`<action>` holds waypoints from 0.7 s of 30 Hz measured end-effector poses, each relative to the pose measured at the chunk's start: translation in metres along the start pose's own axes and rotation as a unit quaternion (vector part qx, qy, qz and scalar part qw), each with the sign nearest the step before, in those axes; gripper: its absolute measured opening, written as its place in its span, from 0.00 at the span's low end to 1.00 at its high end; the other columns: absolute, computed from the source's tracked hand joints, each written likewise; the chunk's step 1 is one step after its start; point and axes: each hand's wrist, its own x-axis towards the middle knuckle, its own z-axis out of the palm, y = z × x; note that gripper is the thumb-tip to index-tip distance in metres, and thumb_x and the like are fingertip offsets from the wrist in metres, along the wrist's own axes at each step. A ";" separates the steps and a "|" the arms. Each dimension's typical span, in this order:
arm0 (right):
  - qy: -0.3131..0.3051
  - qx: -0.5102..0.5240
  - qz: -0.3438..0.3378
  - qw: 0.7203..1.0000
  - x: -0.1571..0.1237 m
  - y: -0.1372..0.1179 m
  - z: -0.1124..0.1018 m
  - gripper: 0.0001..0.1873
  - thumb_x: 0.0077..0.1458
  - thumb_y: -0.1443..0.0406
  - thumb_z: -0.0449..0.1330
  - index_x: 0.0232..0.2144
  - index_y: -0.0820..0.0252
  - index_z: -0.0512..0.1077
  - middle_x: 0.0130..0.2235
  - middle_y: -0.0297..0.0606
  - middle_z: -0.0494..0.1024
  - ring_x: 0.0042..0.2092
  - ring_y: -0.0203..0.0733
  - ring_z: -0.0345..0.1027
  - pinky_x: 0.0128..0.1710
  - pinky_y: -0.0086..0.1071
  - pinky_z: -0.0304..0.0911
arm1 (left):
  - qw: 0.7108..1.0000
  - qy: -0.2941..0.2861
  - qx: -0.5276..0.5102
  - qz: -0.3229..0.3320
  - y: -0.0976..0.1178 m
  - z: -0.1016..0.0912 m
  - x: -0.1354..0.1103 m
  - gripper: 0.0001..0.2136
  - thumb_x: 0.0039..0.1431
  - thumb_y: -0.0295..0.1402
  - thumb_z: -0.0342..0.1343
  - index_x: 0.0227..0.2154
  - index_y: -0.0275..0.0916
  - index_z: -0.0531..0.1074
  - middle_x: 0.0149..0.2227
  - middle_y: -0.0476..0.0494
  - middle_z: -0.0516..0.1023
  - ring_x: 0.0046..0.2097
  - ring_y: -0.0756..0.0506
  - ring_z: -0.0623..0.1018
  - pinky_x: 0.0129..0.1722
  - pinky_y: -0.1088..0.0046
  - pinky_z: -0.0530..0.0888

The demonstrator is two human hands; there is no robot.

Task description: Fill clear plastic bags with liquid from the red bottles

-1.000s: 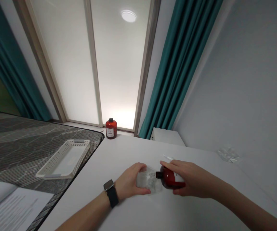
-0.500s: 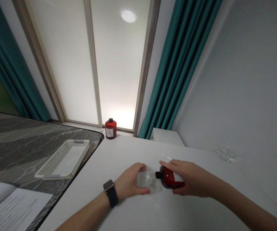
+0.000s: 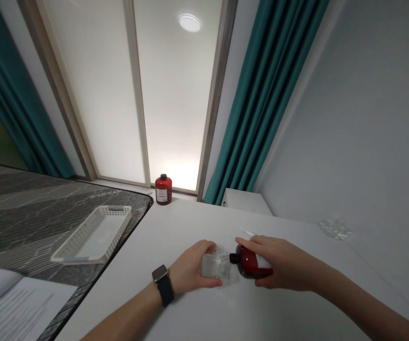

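Observation:
My left hand (image 3: 190,267) grips a crumpled, clear plastic bag (image 3: 215,265) against the white table. My right hand (image 3: 282,264) holds a dark red bottle (image 3: 250,263) on its side, with a white label partly hidden by my fingers. The bottle's black neck (image 3: 233,258) points left and meets the clear plastic. A thin white stick (image 3: 247,232) lies just beyond my right fingers. Farther off, a matching red bottle (image 3: 163,189) stands upright at the far edge of the white table (image 3: 190,222).
A white slotted basket (image 3: 91,235) sits on a dark marbled surface (image 3: 22,213) to the left, and an open book (image 3: 22,308) lies at the lower left. A flat, clear plastic bag (image 3: 335,229) lies to the right. Beyond stand a white cabinet (image 3: 243,201) and teal curtains (image 3: 261,94).
The view has drifted slightly. My hands, the clear plastic and the red bottle in my right hand hold nearly the same position.

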 end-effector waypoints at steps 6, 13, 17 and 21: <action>-0.004 -0.001 -0.002 1.000 0.000 -0.001 -0.001 0.50 0.44 0.61 0.69 0.66 0.47 0.53 0.53 0.43 0.73 0.49 0.54 0.69 0.47 0.42 0.63 | 1.000 0.002 -0.004 -0.002 -0.001 0.001 0.000 0.33 0.41 0.33 0.74 0.49 0.38 0.64 0.47 0.41 0.74 0.47 0.38 0.75 0.48 0.61 0.72; -0.011 0.000 0.005 1.000 -0.004 -0.004 -0.004 0.50 0.43 0.62 0.70 0.66 0.47 0.53 0.52 0.43 0.74 0.48 0.54 0.69 0.46 0.43 0.64 | 1.000 -0.003 -0.015 -0.008 -0.001 0.002 -0.001 0.33 0.40 0.34 0.74 0.48 0.39 0.64 0.48 0.41 0.74 0.47 0.38 0.75 0.49 0.60 0.72; -0.014 -0.001 0.007 1.000 -0.003 -0.004 -0.004 0.50 0.43 0.61 0.70 0.66 0.46 0.53 0.52 0.42 0.74 0.49 0.54 0.69 0.47 0.42 0.64 | 1.000 -0.004 -0.016 -0.009 0.000 0.002 0.000 0.32 0.40 0.35 0.74 0.48 0.39 0.64 0.47 0.42 0.74 0.47 0.39 0.75 0.48 0.60 0.72; -0.013 -0.001 0.002 1.000 -0.003 -0.002 -0.003 0.50 0.43 0.61 0.70 0.66 0.46 0.53 0.52 0.42 0.73 0.48 0.53 0.69 0.46 0.41 0.64 | 1.000 -0.007 -0.015 -0.012 0.001 0.002 0.000 0.32 0.40 0.34 0.73 0.48 0.39 0.64 0.47 0.41 0.74 0.47 0.39 0.75 0.48 0.60 0.72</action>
